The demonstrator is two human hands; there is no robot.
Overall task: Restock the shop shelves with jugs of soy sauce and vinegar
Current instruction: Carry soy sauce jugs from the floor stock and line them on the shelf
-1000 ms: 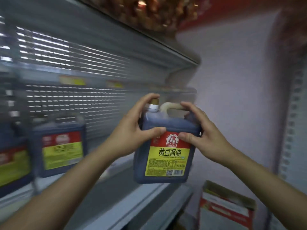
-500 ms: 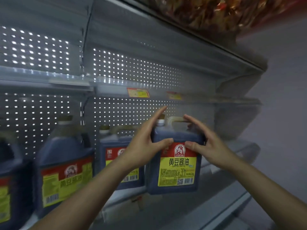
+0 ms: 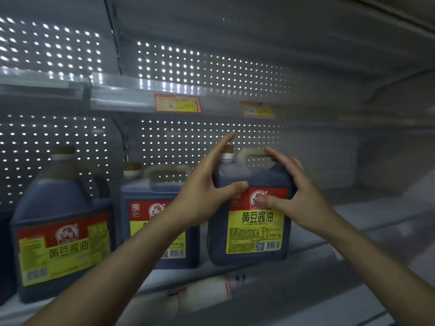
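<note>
Shelf (image 3: 306, 262) held my upright jug (image 3: 251, 222) between both hands: left hand (image 3: 209, 187) and right hand (image 3: 289, 194) gripped it, neighbour jug (image 3: 155, 222) just left.

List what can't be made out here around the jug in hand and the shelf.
- Held jug, head view: cap hidden by left hand; handle partly covered by right hand.
- Middle jug: label crossed by the left forearm.
- Price tags: print too blurred.
- Left jug: motion-blurred.
</note>
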